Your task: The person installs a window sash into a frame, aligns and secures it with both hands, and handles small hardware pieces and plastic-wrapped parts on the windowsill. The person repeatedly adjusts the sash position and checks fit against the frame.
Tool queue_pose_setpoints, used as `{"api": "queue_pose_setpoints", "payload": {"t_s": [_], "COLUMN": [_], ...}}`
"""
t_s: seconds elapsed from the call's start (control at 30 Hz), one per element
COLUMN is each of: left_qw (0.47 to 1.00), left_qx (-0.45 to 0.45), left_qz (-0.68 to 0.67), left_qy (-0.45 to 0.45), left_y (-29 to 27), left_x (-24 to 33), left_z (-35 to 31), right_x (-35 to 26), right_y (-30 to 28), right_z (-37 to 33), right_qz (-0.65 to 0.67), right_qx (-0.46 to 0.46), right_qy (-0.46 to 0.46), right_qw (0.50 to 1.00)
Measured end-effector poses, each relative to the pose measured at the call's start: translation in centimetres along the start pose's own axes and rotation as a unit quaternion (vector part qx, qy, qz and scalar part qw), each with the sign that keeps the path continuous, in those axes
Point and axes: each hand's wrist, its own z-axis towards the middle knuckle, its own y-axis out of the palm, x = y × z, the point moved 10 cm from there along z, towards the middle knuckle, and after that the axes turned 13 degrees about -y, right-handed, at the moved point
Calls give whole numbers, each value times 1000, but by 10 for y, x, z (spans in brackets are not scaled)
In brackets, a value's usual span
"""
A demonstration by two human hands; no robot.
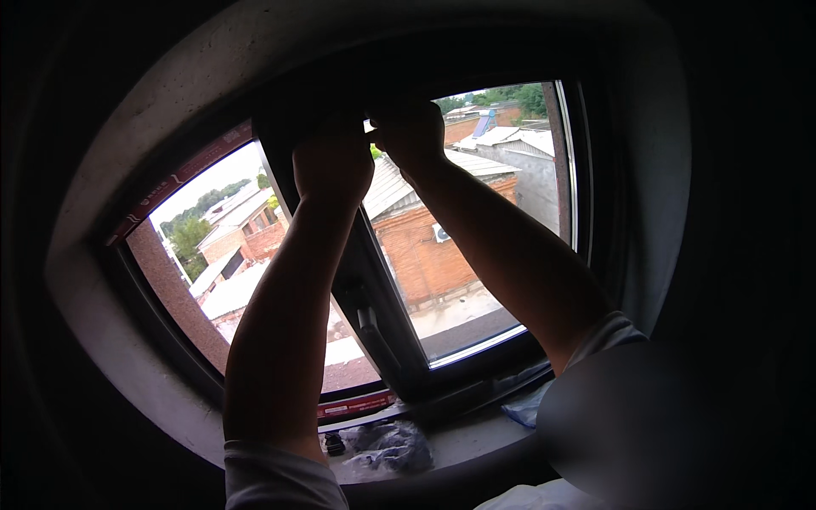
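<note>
Both my arms reach up to the top of a dark window frame [387, 340]. My left hand [331, 161] rests against the upper frame near the top of the centre post. My right hand [410, 132] is closed beside it at the top edge of the right sash [574, 170]; whatever it grips is too dark to make out. A window handle [367, 319] sits on the centre post below my arms.
Brick buildings [433, 255] and grey roofs show through the glass. A red strip [183, 174] runs along the left pane's top and bottom. Crumpled dark plastic [387, 446] and a small dark item [334, 443] lie on the concrete sill [463, 442].
</note>
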Motion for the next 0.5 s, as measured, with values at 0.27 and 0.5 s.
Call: {"api": "queue_pose_setpoints", "payload": {"t_s": [0.27,0.5], "left_qw": [991,999], "left_qx": [-125,-43], "left_qz": [30,-30], "left_qy": [-46,-6], "left_y": [14,-2], "left_x": [-4,-2], "left_z": [6,-1], "right_x": [1,0], "right_y": [2,-4], "right_z": [5,2], "right_qz": [-101,-87], "right_qx": [-33,-13], "right_qy": [17,61], "right_qw": [994,994]}}
